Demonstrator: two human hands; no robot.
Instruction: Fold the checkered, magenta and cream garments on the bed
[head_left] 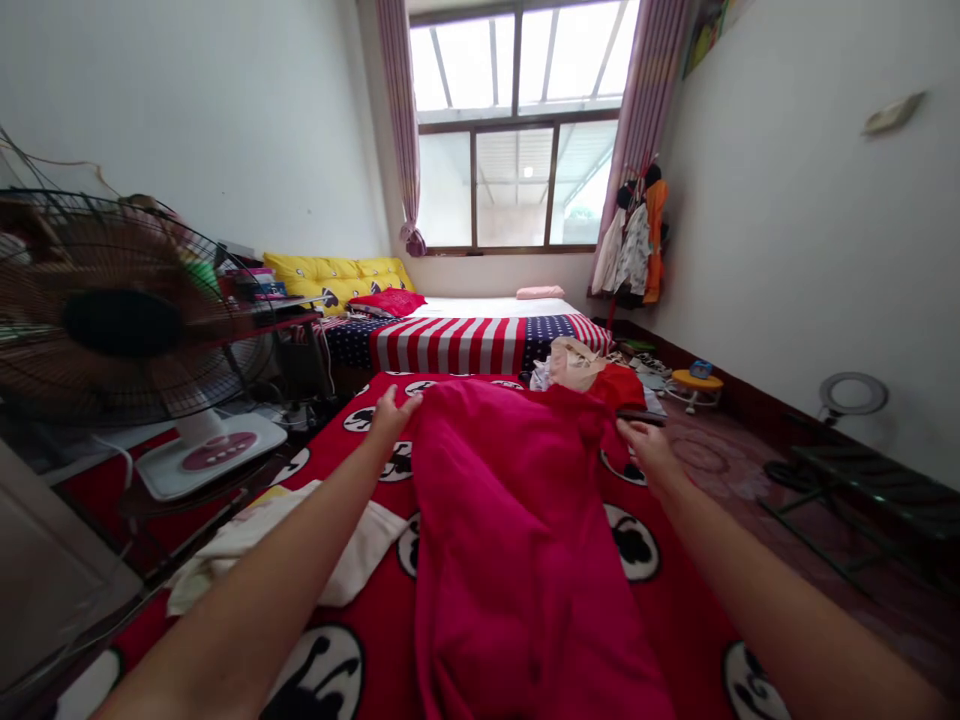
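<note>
The pink cloth [517, 530] lies lengthwise over the red blanket [390, 640], between the two forearms, its near end running out of view at the bottom. It is a deep, saturated pink (nearly magenta), plain, with soft folds down its middle and a bunched, uneven far edge. The left hand [396, 410] is at its far left corner, thumb and fingers spread somewhat; the right hand [646, 445] is by the far right corner, fingers pointing inward. I cannot tell whether either grip is closed on the fabric. Beneath, the blanket shows white circles with black figures. A white cloth [360, 560] lies crumpled to the left, partly behind the left forearm, and beige clothing [574, 362] and a red garment [619, 385] are heaped beyond the right corner.
</note>
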